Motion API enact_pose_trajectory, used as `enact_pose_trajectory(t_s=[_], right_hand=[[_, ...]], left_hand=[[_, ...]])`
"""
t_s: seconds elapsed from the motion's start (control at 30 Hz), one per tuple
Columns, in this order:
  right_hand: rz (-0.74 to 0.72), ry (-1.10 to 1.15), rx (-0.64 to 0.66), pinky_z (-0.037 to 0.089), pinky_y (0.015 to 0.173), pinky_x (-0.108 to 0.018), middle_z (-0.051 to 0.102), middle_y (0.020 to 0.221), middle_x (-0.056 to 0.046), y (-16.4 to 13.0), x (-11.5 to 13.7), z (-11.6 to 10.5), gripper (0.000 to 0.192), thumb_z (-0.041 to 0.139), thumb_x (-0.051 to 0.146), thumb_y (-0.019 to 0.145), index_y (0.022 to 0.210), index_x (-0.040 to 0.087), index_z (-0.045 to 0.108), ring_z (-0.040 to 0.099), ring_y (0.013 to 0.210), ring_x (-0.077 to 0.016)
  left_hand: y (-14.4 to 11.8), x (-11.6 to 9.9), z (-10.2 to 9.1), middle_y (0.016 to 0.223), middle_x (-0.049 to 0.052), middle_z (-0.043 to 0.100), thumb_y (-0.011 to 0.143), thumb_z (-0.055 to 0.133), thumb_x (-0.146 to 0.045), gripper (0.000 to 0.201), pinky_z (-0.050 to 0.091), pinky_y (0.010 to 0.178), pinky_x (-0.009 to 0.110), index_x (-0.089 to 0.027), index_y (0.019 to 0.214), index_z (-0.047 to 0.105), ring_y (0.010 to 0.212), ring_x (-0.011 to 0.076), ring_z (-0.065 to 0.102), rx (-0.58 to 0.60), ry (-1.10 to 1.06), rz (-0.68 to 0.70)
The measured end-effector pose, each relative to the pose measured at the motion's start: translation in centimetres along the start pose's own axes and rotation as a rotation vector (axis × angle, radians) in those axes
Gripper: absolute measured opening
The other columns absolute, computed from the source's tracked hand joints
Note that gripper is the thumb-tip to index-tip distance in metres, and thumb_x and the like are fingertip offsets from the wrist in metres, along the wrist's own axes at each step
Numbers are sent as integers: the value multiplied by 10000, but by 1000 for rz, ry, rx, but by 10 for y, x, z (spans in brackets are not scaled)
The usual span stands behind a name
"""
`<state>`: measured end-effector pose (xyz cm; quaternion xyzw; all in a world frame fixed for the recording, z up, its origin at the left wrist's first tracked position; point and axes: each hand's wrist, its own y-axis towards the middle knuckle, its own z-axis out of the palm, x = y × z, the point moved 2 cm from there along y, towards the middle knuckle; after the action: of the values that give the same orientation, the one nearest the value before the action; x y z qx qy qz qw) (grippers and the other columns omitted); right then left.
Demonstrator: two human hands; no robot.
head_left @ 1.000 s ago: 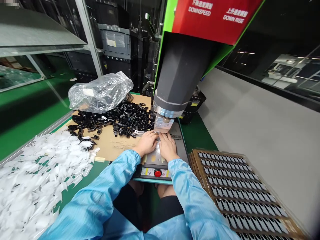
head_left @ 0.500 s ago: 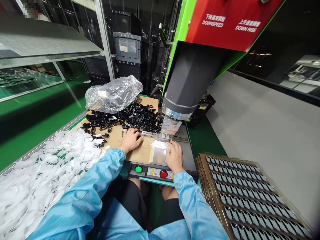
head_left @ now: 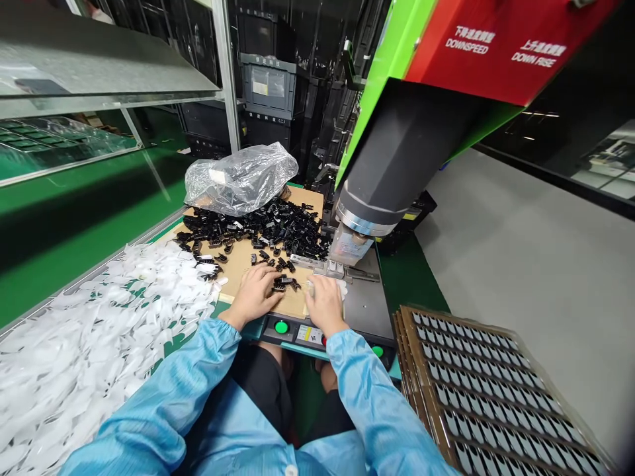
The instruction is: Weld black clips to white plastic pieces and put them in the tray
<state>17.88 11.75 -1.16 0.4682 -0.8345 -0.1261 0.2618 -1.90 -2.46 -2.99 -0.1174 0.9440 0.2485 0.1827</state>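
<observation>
My left hand (head_left: 255, 294) rests on the cardboard sheet (head_left: 238, 258), fingers spread and curved beside a small group of black plastic clips (head_left: 285, 284). To their right, my right hand (head_left: 326, 304) lies palm down with its fingers stretched out at the edge of the metal worktop. White flat pieces (head_left: 342, 288) show from under and beside its fingers; whether it grips any is hidden. Just beyond it, the press head's clear tip (head_left: 350, 246) stands above a small metal fixture (head_left: 335, 267). The larger heap of black clips (head_left: 278, 221) lies farther back.
Many loose white pieces (head_left: 99, 337) cover the bench at left. A clear plastic bag (head_left: 243, 178) lies behind the black heap. Green buttons (head_left: 281, 327) line the worktop's front edge. Stacked brown trays (head_left: 496, 383) with grey pieces stand at right. The green and red press (head_left: 476, 59) overhangs.
Several black clips now lie nearer me on the cardboard, between my hands. My left hand has come back from the heap, and my right hand has shifted left. The view has turned slightly.
</observation>
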Motion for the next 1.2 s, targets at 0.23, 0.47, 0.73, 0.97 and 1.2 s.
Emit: enact_pose_trajectory(t_s=[0.23,0.47,0.73,0.97,1.2], right_hand=[[6,-101,165,472,993,-482,703,1205,-159,25,25,36,354,648,263,977,1320,181,631,556,1143,-334],[-3,83,-19,509,1046,-486,660,1252,-145,2,5,5,520,461,150,987,1493,205,569,587,1175,-314],[61,-133,-66,500,1063,-490,689,1312,-108,-46,-101,-57,481,435,32,898,1234,240,710,594,1214,-308],[128,-189,-16,503,1062,-478,616,1425,-103,-81,-141,-70,521,452,-28,779,1114,248,740,554,1290,-297],[328,-168,-220,459,1087,-470,609,1319,-152,-108,-134,-73,388,524,127,907,1271,185,646,555,1251,-310]], left_hand=[[-3,-16,1,1168,106,702,1002,638,-405,207,450,980,510,-268,1149,687,1165,325,595,90,59,13],[-1,-17,0,1065,92,691,1001,603,-285,82,500,927,470,-251,1064,643,1060,306,641,158,13,29],[-2,-28,5,1138,88,643,1092,497,-362,359,576,972,387,-277,1428,589,1065,231,677,63,-271,46],[-8,-32,11,1091,85,691,1071,515,-401,242,597,866,382,-271,1193,678,986,246,708,151,-128,51],[-10,-31,2,1088,81,748,1017,527,-373,221,572,861,374,-260,1081,706,993,264,724,287,-22,28]])
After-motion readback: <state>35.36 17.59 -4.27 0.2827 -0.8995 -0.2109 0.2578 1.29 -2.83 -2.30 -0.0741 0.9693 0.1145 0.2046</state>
